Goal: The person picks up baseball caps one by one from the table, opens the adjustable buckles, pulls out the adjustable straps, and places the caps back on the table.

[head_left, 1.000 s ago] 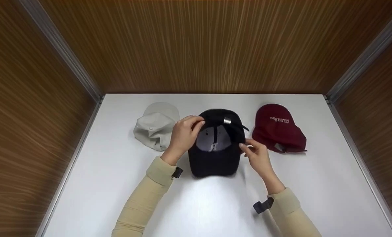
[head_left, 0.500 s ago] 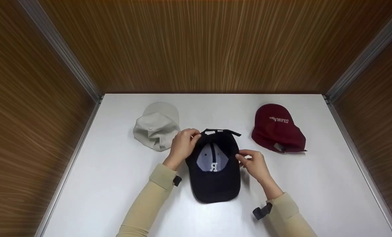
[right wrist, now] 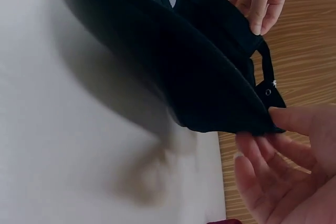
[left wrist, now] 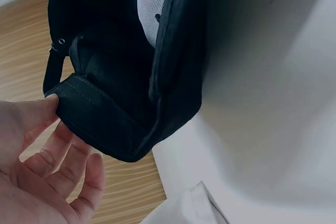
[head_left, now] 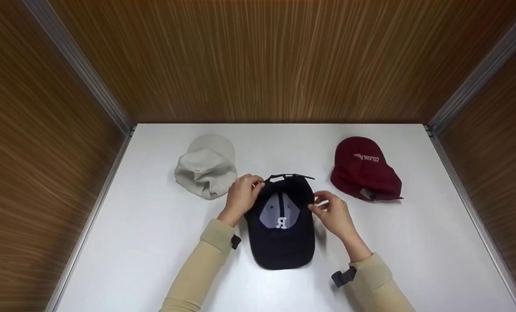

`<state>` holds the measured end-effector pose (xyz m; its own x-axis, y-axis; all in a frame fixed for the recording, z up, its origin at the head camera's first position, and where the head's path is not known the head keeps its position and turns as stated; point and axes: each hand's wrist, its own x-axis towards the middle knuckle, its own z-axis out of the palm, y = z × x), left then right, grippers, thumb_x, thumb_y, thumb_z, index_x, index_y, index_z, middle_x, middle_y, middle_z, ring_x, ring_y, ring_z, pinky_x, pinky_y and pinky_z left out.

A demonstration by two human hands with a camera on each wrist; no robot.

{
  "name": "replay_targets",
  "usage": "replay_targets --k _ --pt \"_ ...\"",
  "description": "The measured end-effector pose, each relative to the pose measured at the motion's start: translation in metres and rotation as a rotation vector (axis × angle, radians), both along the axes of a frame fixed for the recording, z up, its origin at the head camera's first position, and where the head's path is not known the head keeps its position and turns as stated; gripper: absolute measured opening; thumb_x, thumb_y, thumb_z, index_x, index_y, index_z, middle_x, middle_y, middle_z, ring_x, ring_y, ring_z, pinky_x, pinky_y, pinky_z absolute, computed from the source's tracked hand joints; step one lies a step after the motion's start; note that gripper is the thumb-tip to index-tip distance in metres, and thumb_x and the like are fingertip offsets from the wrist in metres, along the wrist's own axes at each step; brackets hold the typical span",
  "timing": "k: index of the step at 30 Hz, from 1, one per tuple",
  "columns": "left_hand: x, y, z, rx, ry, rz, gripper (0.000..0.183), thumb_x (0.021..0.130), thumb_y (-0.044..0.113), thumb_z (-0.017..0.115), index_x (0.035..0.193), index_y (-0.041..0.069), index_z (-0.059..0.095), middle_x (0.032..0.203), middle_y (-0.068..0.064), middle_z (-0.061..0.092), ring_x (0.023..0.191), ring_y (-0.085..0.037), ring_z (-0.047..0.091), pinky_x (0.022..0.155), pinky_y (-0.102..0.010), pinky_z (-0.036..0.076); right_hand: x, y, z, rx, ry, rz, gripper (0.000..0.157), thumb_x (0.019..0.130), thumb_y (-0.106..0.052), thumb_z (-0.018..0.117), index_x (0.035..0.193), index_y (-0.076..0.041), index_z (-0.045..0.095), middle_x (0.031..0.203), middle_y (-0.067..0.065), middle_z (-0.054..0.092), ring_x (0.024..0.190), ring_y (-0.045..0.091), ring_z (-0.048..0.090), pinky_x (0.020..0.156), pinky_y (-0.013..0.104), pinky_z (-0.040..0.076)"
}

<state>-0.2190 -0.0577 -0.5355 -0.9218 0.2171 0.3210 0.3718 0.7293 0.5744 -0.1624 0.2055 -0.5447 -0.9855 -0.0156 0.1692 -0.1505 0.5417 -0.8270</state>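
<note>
"What is your left hand point(head_left: 241, 197) doing?"

"It's pinching the edge of a black cap point(head_left: 280, 237), thumb on one face and fingertip behind, near the end of the back strap point(head_left: 299, 177)."

"And your right hand point(head_left: 335, 213)?"

"It's pinching the opposite edge, thumb above and fingers underneath, so the cap is sitting directly between my two hands and touching both."

"Which way is it facing?"

"Its hollow is opening up toward me. The brim point(head_left: 282, 256) is pointing my way, the strap is stretching across the far end, and a reversed letter R point(head_left: 281, 222) is showing against a pale panel point(head_left: 268, 214) inside. Whether the brim is touching the surface point(head_left: 413, 247), I'm not able to tell."

"What else is lying around you?"

"A pale cap point(head_left: 210, 162) is lying just beyond my left hand, on its outer side, its brim pointing away from me. A maroon cap point(head_left: 361, 173) is lying past my right hand, white lettering point(head_left: 367, 157) showing upside down."
</note>
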Motion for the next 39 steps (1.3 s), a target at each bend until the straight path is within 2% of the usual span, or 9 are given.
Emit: replay_targets --k 5,9,17,24,29,39 --pt "0.002 0.001 -0.003 -0.007 0.014 -0.007 0.008 0.091 0.016 0.07 0.092 0.011 0.075 0.081 0.0 0.067 0.074 -0.017 0.064 0.066 -0.034 0.05 -0.011 -0.008 0.007 0.098 0.179 -0.013 0.036 0.081 -0.002 0.078 0.112 0.005 0.062 0.108 0.017 0.063 0.09 0.032 0.066 0.068 0.043 0.055" --pt "0.003 0.001 -0.004 -0.012 0.022 0.0 0.007 0.091 0.016 0.07 0.092 0.011 0.075 0.081 0.001 0.067 0.074 -0.016 0.064 0.066 -0.033 0.05 -0.019 -0.013 0.013 0.2 0.237 -0.023 0.032 0.083 -0.007 0.078 0.111 0.0 0.065 0.105 0.013 0.062 0.092 0.031 0.065 0.07 0.041 0.053" --pt "0.005 0.003 -0.002 -0.019 0.045 -0.009 0.007 0.091 0.016 0.071 0.093 0.01 0.075 0.083 0.0 0.068 0.076 -0.016 0.065 0.067 -0.032 0.051 -0.027 -0.016 0.017 0.3 0.241 -0.025 0.02 0.085 -0.014 0.078 0.101 -0.005 0.07 0.095 0.009 0.066 0.085 0.026 0.064 0.068 0.04 0.051" --pt "0.005 0.002 -0.002 -0.02 0.063 -0.005 0.006 0.09 0.015 0.072 0.092 0.01 0.075 0.081 0.0 0.067 0.074 -0.016 0.064 0.067 -0.033 0.051 -0.035 -0.017 0.019 0.351 0.215 -0.048 0.018 0.085 -0.018 0.078 0.096 -0.006 0.07 0.089 0.008 0.067 0.08 0.027 0.066 0.065 0.045 0.051" --pt "0.005 0.002 -0.002 -0.022 0.048 -0.003 0.007 0.091 0.016 0.071 0.092 0.011 0.075 0.082 0.0 0.067 0.074 -0.016 0.064 0.066 -0.033 0.05 -0.042 -0.017 0.02 0.387 0.2 -0.056 0.019 0.084 -0.022 0.079 0.093 -0.007 0.071 0.085 0.007 0.068 0.075 0.023 0.065 0.062 0.046 0.051" --pt "0.008 0.003 -0.003 -0.019 0.049 -0.012 0.007 0.091 0.016 0.07 0.09 0.011 0.074 0.081 0.001 0.067 0.073 -0.016 0.063 0.066 -0.034 0.05 -0.05 -0.022 0.017 0.422 0.236 -0.068 0.015 0.086 -0.021 0.076 0.092 -0.008 0.074 0.082 0.007 0.07 0.07 0.023 0.066 0.058 0.045 0.052"
